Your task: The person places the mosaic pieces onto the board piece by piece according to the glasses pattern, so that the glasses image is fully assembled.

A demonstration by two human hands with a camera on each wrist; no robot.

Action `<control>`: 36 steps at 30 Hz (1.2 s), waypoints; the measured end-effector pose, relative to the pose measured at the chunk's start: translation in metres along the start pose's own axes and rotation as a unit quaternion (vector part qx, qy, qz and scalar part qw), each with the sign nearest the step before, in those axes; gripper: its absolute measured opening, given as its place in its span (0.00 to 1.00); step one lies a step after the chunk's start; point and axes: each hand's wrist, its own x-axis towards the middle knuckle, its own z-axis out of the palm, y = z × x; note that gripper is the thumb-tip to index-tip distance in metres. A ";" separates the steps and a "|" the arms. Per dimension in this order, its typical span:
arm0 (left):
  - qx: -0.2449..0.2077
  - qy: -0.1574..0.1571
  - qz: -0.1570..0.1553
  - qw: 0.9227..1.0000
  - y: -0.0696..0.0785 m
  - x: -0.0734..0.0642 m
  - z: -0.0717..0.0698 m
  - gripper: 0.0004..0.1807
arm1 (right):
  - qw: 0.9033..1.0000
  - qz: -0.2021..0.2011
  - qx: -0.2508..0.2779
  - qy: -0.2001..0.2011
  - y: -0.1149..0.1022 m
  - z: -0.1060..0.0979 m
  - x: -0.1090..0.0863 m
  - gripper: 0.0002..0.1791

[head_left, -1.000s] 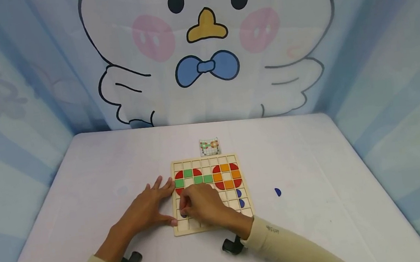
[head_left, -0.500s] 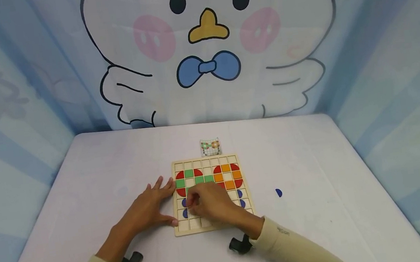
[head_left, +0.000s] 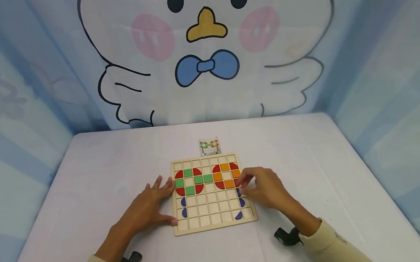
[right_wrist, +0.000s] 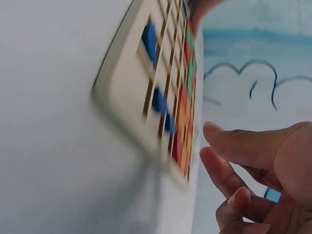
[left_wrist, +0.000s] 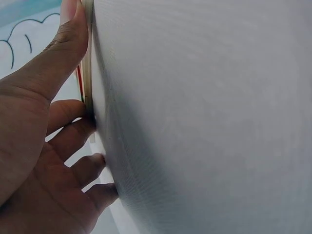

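A wooden grid board [head_left: 216, 226] lies on the table, with red, green and orange pieces in its upper rows and blue half-circle pieces lower down at both sides. My left hand [head_left: 146, 208] rests at its left edge, fingers spread, thumb by the lower corner; the left wrist view shows the thumb [left_wrist: 61, 51] against the board's side. My right hand [head_left: 266, 186] hovers over the right edge near a blue half-circle [head_left: 239, 192]. In the right wrist view its thumb [right_wrist: 246, 144] and index finger are bent towards each other with a gap and nothing between them.
A small pattern card [head_left: 209, 146] stands just beyond the board's far edge. One blue piece [head_left: 238, 215] sits slanted in a cell near the lower right corner. A cartoon-printed curtain [head_left: 210, 96] hangs behind the white table [head_left: 131, 157].
My right hand has moved from the board's left side to its right edge, uncovering cells and the slanted blue piece. It now covers where a loose blue piece lay. My left hand stays put.
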 end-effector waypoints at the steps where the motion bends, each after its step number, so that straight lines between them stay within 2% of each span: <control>1: 0.000 0.000 0.000 1.000 0.000 0.000 0.000 0.66 | 1.000 0.009 -0.005 0.004 0.008 -0.006 -0.001 0.08; 5: 0.004 0.001 -0.001 1.000 0.000 0.000 0.000 0.66 | 0.999 0.038 -0.030 0.016 0.040 -0.026 -0.007 0.08; 8: 0.009 0.003 -0.001 1.000 -0.001 0.000 0.000 0.67 | 0.998 0.045 -0.047 0.019 0.060 -0.039 -0.011 0.10; 15: 0.010 0.003 0.001 1.000 -0.002 0.000 0.000 0.67 | 0.997 0.039 -0.063 -0.016 0.084 -0.048 -0.017 0.13; 25: 0.005 -0.001 0.001 1.000 -0.002 0.000 0.001 0.67 | 0.998 0.002 -0.050 -0.040 0.084 -0.048 -0.014 0.14; 30: 0.004 -0.003 0.000 1.000 -0.001 0.000 0.000 0.67 | 0.998 -0.009 -0.030 -0.050 0.077 -0.044 -0.014 0.10; 36: 0.003 -0.001 0.004 1.000 -0.001 0.000 0.000 0.66 | 0.999 -0.012 -0.019 -0.027 0.057 -0.032 -0.014 0.10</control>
